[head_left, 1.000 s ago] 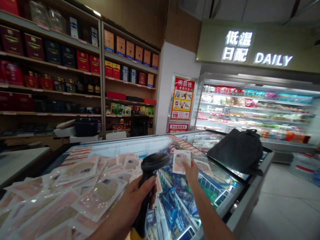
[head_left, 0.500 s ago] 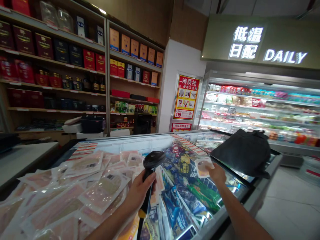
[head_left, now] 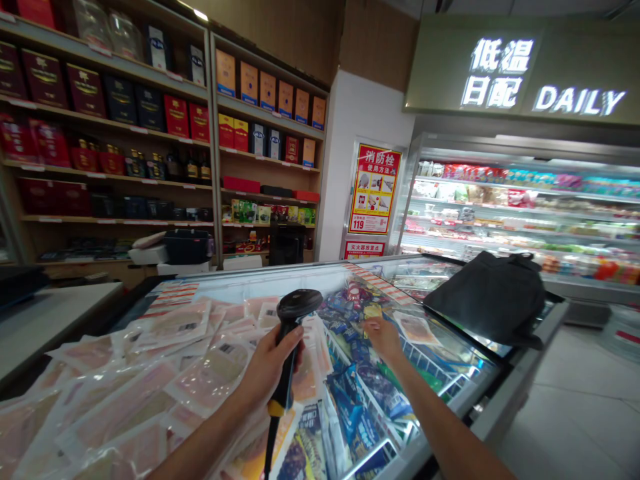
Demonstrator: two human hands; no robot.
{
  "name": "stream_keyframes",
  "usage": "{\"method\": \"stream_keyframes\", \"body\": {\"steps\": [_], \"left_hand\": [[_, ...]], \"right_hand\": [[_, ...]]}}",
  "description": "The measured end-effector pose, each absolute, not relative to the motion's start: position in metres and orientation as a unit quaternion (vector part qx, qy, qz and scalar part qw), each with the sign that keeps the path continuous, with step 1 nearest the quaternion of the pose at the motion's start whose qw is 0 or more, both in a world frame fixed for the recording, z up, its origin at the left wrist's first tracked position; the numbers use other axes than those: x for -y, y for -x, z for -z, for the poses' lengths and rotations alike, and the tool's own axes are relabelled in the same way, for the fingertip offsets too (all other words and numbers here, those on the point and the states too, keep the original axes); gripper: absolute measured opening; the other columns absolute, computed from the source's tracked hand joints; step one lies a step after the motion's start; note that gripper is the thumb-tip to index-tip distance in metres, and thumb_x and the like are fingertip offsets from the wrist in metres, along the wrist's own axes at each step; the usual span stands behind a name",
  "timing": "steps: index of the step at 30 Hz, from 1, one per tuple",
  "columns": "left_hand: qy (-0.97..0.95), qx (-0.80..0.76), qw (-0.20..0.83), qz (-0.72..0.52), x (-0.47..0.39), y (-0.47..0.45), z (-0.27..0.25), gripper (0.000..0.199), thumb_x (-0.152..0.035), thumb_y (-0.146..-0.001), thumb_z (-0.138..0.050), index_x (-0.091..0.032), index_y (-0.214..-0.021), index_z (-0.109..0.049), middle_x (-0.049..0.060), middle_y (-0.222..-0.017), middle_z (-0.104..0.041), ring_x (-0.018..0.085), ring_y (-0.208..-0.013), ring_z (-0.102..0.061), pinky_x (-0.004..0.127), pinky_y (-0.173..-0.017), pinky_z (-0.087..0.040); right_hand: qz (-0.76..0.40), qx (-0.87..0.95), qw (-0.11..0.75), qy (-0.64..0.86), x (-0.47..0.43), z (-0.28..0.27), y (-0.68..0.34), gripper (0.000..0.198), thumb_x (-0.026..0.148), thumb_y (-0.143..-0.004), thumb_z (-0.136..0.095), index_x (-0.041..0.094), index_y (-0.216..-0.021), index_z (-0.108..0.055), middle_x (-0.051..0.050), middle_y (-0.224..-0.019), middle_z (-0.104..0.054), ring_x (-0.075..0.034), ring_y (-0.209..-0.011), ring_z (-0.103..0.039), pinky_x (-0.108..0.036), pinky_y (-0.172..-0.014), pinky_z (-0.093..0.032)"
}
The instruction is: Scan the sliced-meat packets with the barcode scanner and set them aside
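Note:
My left hand (head_left: 277,360) is wrapped round the handle of a black and yellow barcode scanner (head_left: 299,305), held upright with its head pointing right and its cord hanging down. My right hand (head_left: 383,337) hovers over the chest freezer's glass, with loosely bent fingers and no packet visible in them. Just right of it, a flat clear packet (head_left: 416,328) with pinkish contents lies on the glass. A wide heap of similar flat packets (head_left: 210,367), some with barcode labels, spreads to the left of the scanner.
Under the glass are wire baskets with blue and green frozen bags (head_left: 345,407). A black bag (head_left: 487,297) rests on the freezer's right part. A white counter (head_left: 60,320) stands at left. Boxed goods fill shelves (head_left: 170,153) behind, and a lit chiller (head_left: 520,207) stands at back right.
My right hand has let go of the flat packet, which now lies on the glass, and has moved left. The scanner in my left hand has shifted slightly left and up.

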State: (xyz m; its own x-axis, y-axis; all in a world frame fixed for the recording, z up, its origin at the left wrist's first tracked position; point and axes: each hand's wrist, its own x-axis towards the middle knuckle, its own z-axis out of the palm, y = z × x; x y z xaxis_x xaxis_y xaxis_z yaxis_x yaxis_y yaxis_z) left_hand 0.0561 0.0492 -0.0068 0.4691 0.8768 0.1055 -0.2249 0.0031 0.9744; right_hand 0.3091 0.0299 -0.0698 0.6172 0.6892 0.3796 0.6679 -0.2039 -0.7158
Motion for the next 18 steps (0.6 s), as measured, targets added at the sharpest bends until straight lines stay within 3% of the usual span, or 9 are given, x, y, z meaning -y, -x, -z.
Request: {"method": "stream_keyframes", "body": {"steps": [6,12,18], "left_hand": [[-0.549,-0.315,0.625,-0.457,-0.059,-0.046,-0.003,0.027,-0.041,-0.059,-0.059,-0.015,-0.059,-0.05,-0.004,-0.044,-0.051,0.007,-0.037,-0.045,0.018,-0.036,-0.035],[-0.531,-0.328,0.606,-0.493,-0.066,-0.032,-0.016,0.025,-0.038,-0.061,-0.059,-0.015,-0.065,-0.052,-0.004,-0.048,-0.053,0.007,-0.039,-0.046,0.017,-0.037,-0.036],[-0.552,-0.327,0.591,-0.489,-0.064,-0.02,-0.034,0.026,-0.039,-0.06,-0.059,-0.014,-0.065,-0.051,-0.004,-0.048,-0.052,0.007,-0.04,-0.046,0.018,-0.038,-0.035]], "right_hand": [[-0.092,0.509,0.488,0.703,-0.042,0.07,-0.236,0.024,0.035,-0.068,-0.047,0.017,-0.064,-0.061,-0.004,-0.064,-0.064,-0.015,-0.063,-0.058,-0.024,-0.058,-0.041],[-0.11,0.497,0.429,0.746,-0.038,0.064,-0.202,0.023,0.041,-0.061,-0.054,0.019,-0.062,-0.062,-0.001,-0.061,-0.063,-0.013,-0.059,-0.057,-0.021,-0.053,-0.037],[-0.037,0.469,0.38,0.797,-0.036,0.059,-0.181,0.029,0.041,-0.052,-0.062,0.021,-0.073,-0.058,0.0,-0.071,-0.062,-0.014,-0.067,-0.055,-0.022,-0.057,-0.034]]}}
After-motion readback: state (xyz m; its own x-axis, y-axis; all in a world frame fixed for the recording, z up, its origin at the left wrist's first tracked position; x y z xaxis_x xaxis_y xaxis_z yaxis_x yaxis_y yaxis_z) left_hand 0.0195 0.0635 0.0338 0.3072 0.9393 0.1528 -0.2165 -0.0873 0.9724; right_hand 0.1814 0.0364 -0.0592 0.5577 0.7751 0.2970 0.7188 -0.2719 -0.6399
